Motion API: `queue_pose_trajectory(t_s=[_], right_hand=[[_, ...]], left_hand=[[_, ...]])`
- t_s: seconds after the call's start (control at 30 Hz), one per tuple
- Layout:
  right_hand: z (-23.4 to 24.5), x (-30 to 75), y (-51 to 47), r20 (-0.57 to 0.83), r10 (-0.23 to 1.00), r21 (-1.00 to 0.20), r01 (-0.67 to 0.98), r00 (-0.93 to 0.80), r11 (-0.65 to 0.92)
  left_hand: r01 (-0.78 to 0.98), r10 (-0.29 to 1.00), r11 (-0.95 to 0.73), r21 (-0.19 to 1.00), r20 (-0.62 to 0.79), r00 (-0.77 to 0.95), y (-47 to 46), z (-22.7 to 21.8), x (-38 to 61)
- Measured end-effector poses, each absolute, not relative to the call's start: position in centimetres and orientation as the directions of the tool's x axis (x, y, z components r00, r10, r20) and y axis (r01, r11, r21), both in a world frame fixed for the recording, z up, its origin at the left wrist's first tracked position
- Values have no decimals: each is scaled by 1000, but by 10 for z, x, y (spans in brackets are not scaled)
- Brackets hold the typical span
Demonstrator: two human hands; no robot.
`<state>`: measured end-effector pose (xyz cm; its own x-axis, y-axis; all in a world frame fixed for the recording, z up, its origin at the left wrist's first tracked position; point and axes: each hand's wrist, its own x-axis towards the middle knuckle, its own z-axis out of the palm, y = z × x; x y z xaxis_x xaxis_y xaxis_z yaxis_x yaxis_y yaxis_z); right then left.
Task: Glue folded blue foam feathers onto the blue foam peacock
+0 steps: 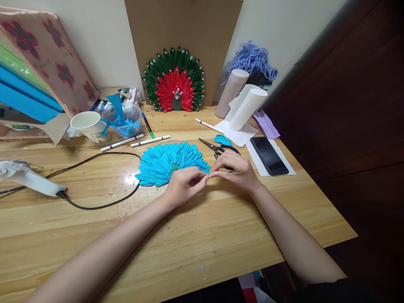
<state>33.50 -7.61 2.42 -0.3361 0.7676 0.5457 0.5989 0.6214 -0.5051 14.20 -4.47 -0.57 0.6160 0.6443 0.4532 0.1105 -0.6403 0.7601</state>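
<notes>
A blue paper fan of folded petals (167,162) lies flat on the wooden table (94,227), with a small green piece at its lower middle. My left hand (184,185) is just below the fan's right edge, fingers pinched. My right hand (235,170) meets it fingertip to fingertip, also pinched. Whatever sits between the fingertips is too small to make out. Black scissors (217,148) lie right behind my right hand, next to a blue paper scrap (222,139).
A white glue gun (27,176) with its black cord (94,202) lies at the left. Behind are a paper cup (87,124), a bowl of blue scraps (124,120), markers (150,141), a red-green fan (173,82), paper rolls (244,105), a phone (269,155).
</notes>
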Motion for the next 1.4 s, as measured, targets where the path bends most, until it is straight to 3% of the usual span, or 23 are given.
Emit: queue_pose_trajectory(t_s=[0.33,0.7,1.27,1.4], right_hand=[[23,328,-77,538,784,-580,538,-310,612],[21,331,-77,481,861,-719,488,-164,495],[19,324,-79,446,875,-748,459,-187,479],[16,316,-80,363,928,-865,338,-87,370]], left_hand=[[162,676,-643,749,454,581,-48,-5,142],[8,615,-653,758,524,589,-45,-3,141],[56,629,-668,742,522,577,-50,-4,139],[63,634,-689,722,559,534,-55,-4,140]])
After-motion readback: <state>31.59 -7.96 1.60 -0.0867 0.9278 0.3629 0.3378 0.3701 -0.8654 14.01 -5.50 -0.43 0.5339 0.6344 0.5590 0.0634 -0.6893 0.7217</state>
